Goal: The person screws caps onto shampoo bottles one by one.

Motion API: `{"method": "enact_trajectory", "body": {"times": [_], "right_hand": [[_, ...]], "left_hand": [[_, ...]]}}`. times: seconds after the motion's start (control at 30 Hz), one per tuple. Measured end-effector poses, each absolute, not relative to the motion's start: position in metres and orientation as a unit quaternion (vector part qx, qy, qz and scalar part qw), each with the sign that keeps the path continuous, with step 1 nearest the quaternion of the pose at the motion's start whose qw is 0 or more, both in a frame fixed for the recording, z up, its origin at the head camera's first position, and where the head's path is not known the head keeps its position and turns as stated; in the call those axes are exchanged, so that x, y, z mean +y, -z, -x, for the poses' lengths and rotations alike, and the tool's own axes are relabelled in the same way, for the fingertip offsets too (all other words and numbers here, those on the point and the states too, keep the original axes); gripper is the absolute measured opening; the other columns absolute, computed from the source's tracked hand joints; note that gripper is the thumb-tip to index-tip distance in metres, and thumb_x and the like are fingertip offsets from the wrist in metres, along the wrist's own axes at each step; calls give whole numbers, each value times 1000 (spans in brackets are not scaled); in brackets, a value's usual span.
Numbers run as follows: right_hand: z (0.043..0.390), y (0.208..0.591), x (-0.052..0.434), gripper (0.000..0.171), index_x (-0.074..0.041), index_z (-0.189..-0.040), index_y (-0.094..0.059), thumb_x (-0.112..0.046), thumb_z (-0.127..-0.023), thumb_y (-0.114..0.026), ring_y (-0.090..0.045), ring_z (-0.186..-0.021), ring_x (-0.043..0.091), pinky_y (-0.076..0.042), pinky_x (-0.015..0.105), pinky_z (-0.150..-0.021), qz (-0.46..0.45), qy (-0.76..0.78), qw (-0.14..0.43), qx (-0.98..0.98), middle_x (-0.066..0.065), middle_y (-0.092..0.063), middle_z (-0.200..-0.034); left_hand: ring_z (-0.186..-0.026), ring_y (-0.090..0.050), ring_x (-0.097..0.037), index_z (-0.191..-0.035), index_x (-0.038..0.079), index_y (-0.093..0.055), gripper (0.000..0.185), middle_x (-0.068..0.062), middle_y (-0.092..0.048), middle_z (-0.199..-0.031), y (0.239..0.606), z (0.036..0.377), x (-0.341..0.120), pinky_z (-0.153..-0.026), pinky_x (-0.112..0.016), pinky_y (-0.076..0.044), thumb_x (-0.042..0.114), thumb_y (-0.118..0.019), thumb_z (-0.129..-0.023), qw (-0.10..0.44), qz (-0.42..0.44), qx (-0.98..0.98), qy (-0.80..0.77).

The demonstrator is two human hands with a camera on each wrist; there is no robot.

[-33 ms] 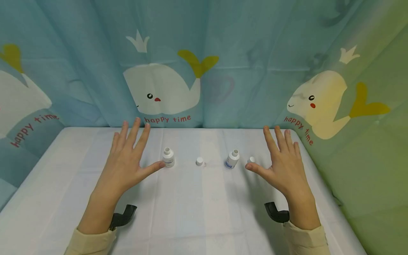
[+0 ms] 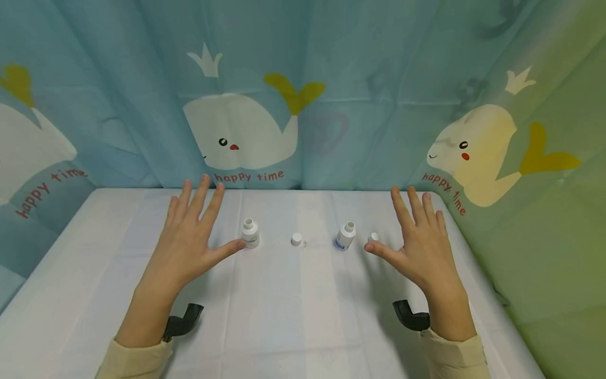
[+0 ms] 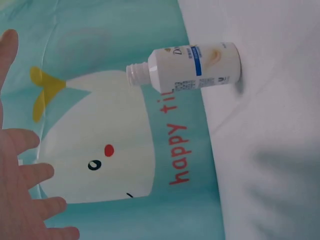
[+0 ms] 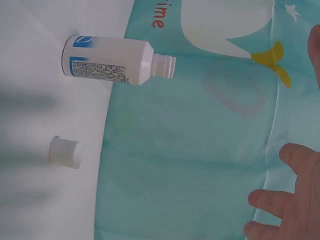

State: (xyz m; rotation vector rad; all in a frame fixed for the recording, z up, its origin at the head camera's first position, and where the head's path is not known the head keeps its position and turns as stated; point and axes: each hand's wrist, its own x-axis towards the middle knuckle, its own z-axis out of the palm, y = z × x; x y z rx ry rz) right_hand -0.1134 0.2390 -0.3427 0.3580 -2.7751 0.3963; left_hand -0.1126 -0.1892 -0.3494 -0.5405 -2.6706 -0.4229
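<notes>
2 hands splayed, holding nil | L hand (image 2: 187,247) nr left bottle (image 2: 250,233) | R hand (image 2: 421,247) nr cap (image 2: 374,237)

surface: table (image 2: 293,316) under a white cloth, creased
left bottle (image 2: 250,233): upright, uncapped, white, left of centre
loose cap (image 2: 296,240): white, between the two bottles, apart from both
right bottle (image 2: 345,236): upright, uncapped, blue on its label
second cap (image 2: 374,237): white, just right of the right bottle
row: all four toward the far side
</notes>
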Motion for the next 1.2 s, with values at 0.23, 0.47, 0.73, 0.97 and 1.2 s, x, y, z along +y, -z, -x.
{"method": "enact_trajectory", "body": {"times": [0.23,0.47,0.73,0.97,1.2], "right_hand": [[115,347,236,109,-31,-160,-19,-64,-75,-77,-12,-151,45,-16,70,-114,-146,-163,143,-965,18,-22,-164],[124,360,240,107,-28,-159,-24,-42,-75,-87,-24,-147,47,-29,67,-110,-189,-210,86,-955,20,-24,-162],[140,381,253,105,-21,-159,-27,-32,-74,-89,-31,-141,50,-31,68,-108,-184,-205,39,-960,23,-27,-160],[149,396,262,98,-19,-158,-29,-29,-78,-86,-31,-143,48,-30,66,-110,-157,-226,-11,-961,23,-30,-159],[158,404,264,96,-17,-158,-29,-26,-80,-84,-33,-142,45,-30,62,-113,-156,-226,-44,-961,23,-35,-156]], "left_hand": [[-151,-8,-45,-160,17,-20,105,-10,-11,-167,350,111,-185,-116,-68,-15,67,-68,-82,185,194,-949,165],[-153,-5,-41,-161,21,-13,106,-7,-4,-168,352,104,-165,-117,-65,-18,68,-66,-83,132,225,-948,180],[-154,-10,-34,-161,21,-16,101,-1,-9,-168,359,99,-131,-117,-59,-27,69,-63,-85,125,292,-923,216],[-154,-12,-28,-161,28,-15,95,8,-10,-167,366,104,-101,-115,-60,-30,67,-61,-88,69,314,-906,276],[-152,-18,-15,-159,35,-20,88,14,-20,-164,380,116,-77,-119,-49,-28,67,-61,-88,-11,309,-884,349]]}}
